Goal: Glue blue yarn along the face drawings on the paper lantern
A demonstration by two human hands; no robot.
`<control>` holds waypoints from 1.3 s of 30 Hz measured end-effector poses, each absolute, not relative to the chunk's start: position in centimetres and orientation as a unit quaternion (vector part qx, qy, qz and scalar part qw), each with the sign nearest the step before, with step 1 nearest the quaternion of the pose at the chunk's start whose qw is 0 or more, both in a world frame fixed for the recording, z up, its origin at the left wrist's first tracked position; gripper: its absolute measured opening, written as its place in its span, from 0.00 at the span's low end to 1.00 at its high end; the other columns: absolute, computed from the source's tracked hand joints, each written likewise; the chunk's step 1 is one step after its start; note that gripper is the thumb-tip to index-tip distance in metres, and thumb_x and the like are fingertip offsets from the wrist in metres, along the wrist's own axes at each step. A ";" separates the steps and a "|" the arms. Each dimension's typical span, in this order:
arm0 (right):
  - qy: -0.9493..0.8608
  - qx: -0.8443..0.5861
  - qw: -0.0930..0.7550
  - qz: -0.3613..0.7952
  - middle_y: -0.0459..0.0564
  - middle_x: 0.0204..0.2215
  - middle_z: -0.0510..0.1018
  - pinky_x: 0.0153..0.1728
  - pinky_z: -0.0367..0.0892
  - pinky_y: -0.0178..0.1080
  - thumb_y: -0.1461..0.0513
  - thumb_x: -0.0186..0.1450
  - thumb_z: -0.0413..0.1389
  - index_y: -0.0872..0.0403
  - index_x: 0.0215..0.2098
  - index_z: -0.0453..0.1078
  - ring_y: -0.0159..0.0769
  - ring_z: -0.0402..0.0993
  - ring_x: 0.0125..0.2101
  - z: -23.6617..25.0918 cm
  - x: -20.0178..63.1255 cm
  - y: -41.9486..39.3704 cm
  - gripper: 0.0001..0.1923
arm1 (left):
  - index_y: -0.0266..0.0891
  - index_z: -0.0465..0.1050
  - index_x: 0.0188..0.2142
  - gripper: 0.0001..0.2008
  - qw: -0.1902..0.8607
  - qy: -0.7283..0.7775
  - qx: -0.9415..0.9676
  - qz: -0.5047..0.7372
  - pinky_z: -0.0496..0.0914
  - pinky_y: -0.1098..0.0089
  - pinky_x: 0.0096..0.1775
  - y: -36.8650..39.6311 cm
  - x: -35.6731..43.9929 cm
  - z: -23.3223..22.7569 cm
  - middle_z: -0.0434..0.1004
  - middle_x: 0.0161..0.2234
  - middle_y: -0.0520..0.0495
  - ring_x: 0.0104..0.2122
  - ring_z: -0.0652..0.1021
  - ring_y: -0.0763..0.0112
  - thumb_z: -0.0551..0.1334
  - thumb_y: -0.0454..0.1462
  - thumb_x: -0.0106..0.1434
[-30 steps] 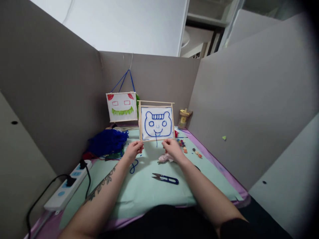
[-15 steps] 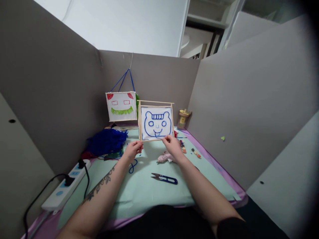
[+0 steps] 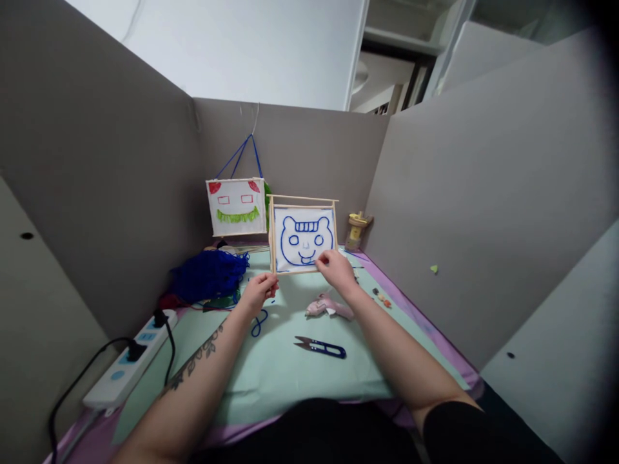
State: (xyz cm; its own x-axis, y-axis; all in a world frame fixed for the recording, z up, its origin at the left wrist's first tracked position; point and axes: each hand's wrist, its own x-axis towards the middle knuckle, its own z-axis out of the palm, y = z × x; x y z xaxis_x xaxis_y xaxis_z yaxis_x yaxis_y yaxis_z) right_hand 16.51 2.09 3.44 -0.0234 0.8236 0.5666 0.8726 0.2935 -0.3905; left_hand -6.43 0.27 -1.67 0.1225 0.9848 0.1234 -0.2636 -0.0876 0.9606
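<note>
- The white square panel with a blue yarn bear face, framed in thin wooden sticks (image 3: 304,236), stands upright near the far middle of the pale green mat (image 3: 271,367), its face turned toward the person.
- Its top stick runs level from left to right and juts past both side sticks; the side sticks run straight up and down.
- The left hand (image 3: 258,291) pinches the panel's lower left corner between thumb and fingers.
- The right hand (image 3: 338,270) has its fingers closed narrowly at the panel's lower edge, by the bear's mouth; whether they pinch the yarn or only press on it cannot be told.
- Grey partition walls (image 3: 97,193) close in on the left, back and right, so free room lies mainly on the mat toward the person.
- The white hanging panel with red and green marks (image 3: 236,207) sits just left of the bear panel, nearly touching.
- The blue thread snips (image 3: 322,348) lie flat on the mat, between the forearms.
</note>
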 end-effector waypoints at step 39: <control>-0.723 -0.569 0.371 -0.124 0.54 0.38 0.70 0.45 0.57 0.43 0.63 0.62 0.51 0.52 0.35 0.71 0.44 0.61 0.43 1.8 17.8 1.5 0.07 | 0.34 0.69 0.24 0.17 0.561 0.377 0.484 0.556 0.58 0.76 0.21 0.4 -6.5 -1.7 0.68 0.19 0.51 0.18 0.66 0.79 0.68 0.47 0.46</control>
